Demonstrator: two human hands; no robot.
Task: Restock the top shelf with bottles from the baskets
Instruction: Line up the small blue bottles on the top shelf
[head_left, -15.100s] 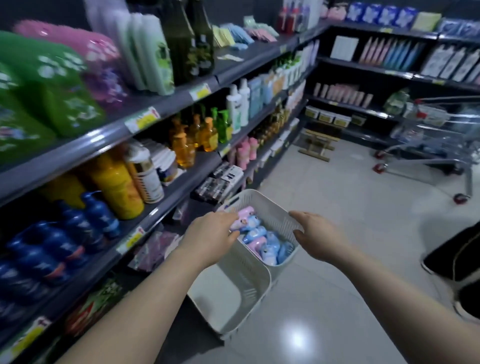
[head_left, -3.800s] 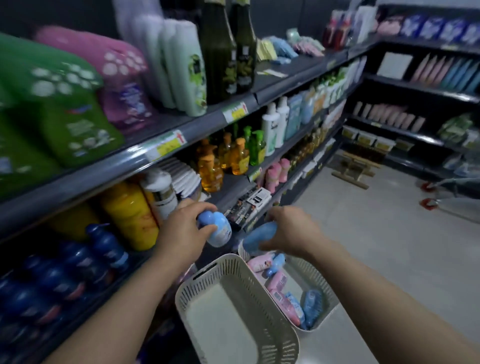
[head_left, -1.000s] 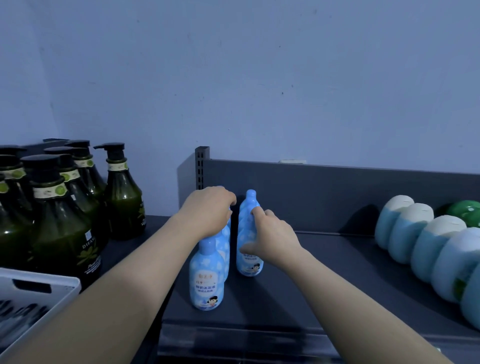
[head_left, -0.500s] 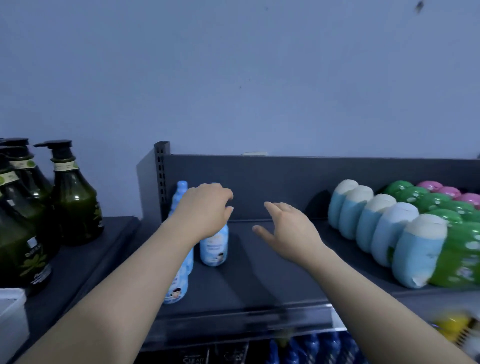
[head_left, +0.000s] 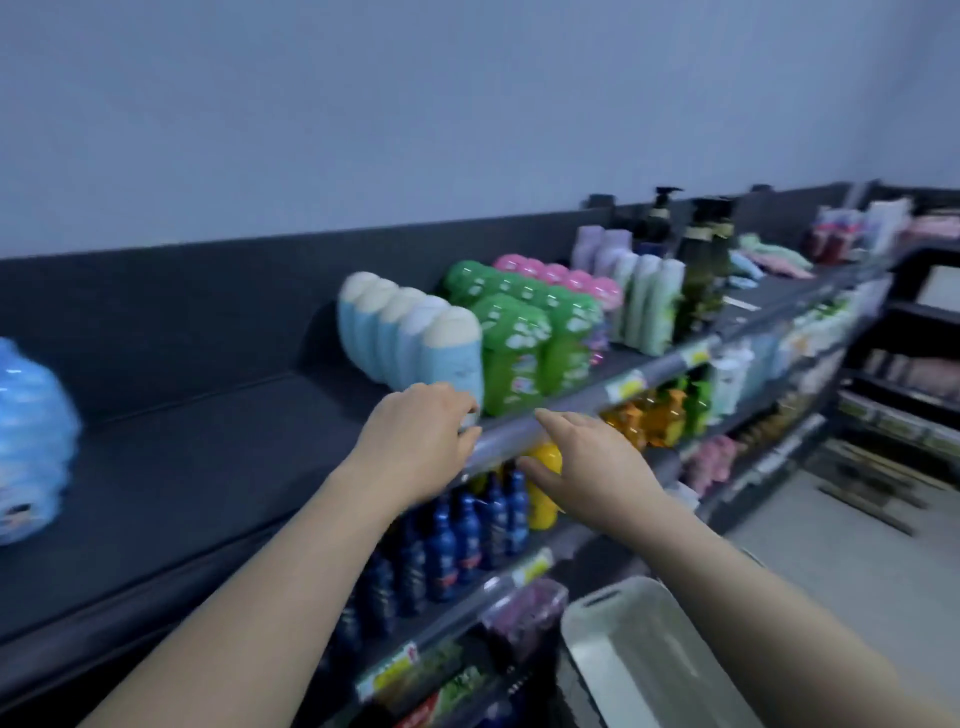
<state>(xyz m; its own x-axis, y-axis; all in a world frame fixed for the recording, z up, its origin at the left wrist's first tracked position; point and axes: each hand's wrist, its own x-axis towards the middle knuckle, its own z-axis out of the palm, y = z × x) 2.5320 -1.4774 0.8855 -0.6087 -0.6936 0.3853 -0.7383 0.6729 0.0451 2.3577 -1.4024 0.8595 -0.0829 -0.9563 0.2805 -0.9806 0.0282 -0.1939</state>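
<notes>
Both hands are off the stock and empty. The left hand (head_left: 415, 441) sits at the front lip of the top shelf (head_left: 208, 467), fingers loosely curled and together, just beside the nearest of the blue-and-cream bottles (head_left: 452, 353); whether it touches that one cannot be told. The right hand (head_left: 592, 467) hangs just below the lip, fingers straight and close together, thumb apart, pinching nothing.

Task items: a blurred cluster of pale blue bottles (head_left: 31, 441) stands at the far left of the shelf, well apart from both hands. A wide bare stretch of shelf lies between that cluster and the blue-and-cream row. A white basket (head_left: 639, 660) is below the shelf, under the right forearm; its contents are not visible.

Handling assessment: the bottles appear to be small plastic ones, probably light, stiff and not fragile, with a glossy, possibly slippery wrap. Recommended hold: around the body below the shoulder, set down upright.
</notes>
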